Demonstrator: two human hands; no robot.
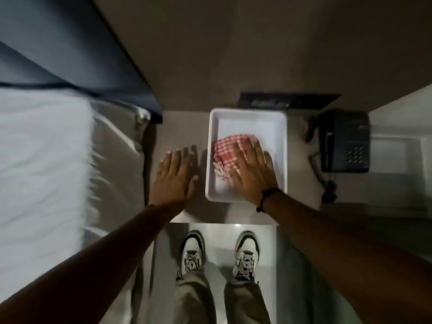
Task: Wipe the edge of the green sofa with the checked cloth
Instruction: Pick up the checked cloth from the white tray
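Note:
A red-and-white checked cloth (225,149) lies bunched in a white tray (247,113) on a bedside surface. My right hand (251,170) lies flat over the cloth's near right part, fingers spread, touching it but not closed on it. Left of the tray, my left hand (174,175) hovers or rests flat on the surface with fingers apart and nothing in it. No green sofa is in view.
A bed with white sheets (42,160) and a dark headboard (77,57) fills the left. A black telephone (344,141) with its cord sits right of the tray. A dark wall panel (287,100) lies behind the tray. My shoes (192,253) stand on pale floor below.

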